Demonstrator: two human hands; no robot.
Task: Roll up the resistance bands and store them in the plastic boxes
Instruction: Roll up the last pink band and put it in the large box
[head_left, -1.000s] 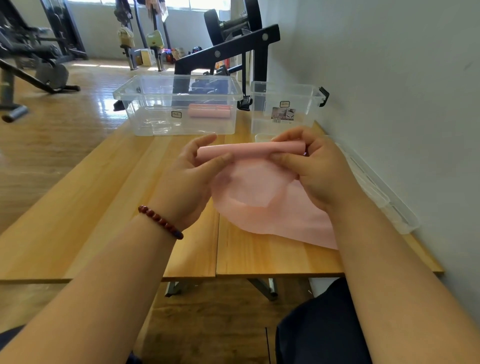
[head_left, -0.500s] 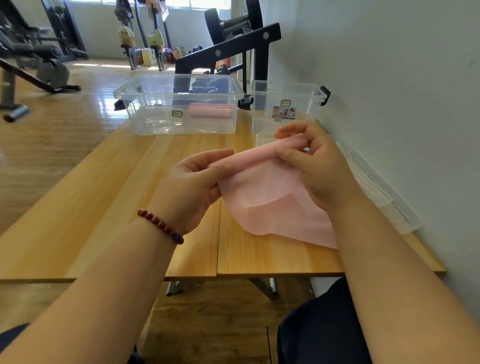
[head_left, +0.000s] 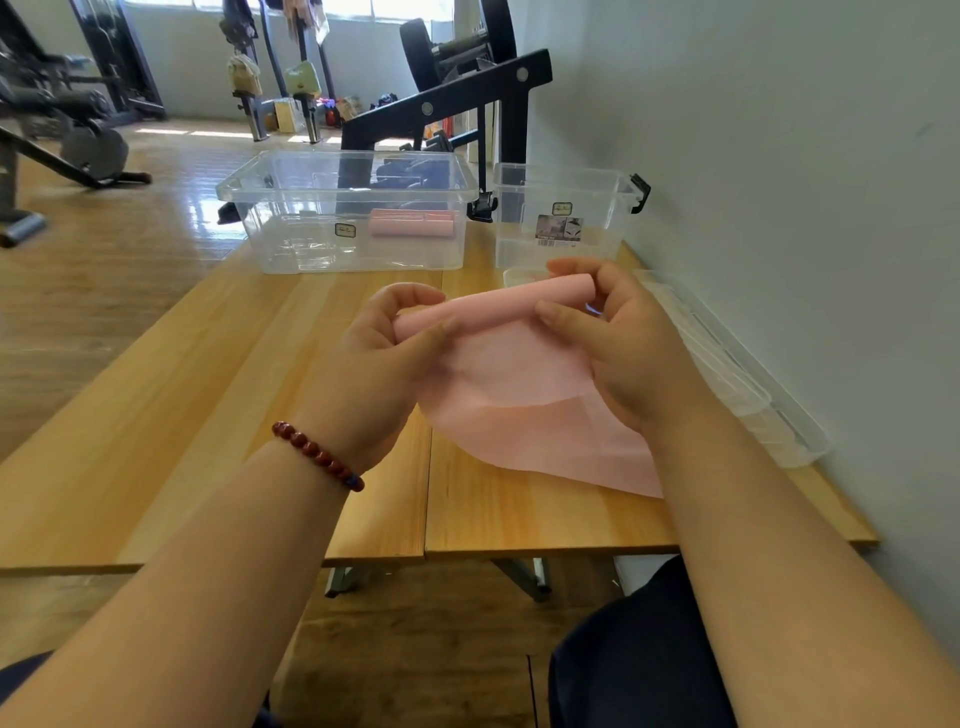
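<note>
Left hand (head_left: 384, 358) fingers pinch left end of pink band (head_left: 498, 358); right hand (head_left: 618, 343) fingers curl round right end. Roll held above table (head_left: 208, 415), loose tail draped down. Likely thin, soft, light; grip both ends. One roll (head_left: 413, 223) in large box (head_left: 348, 213).

bare forearms, dark red bead bracelet (head_left: 318, 456) on left wrist, dark trousers (head_left: 639, 660)
</note>
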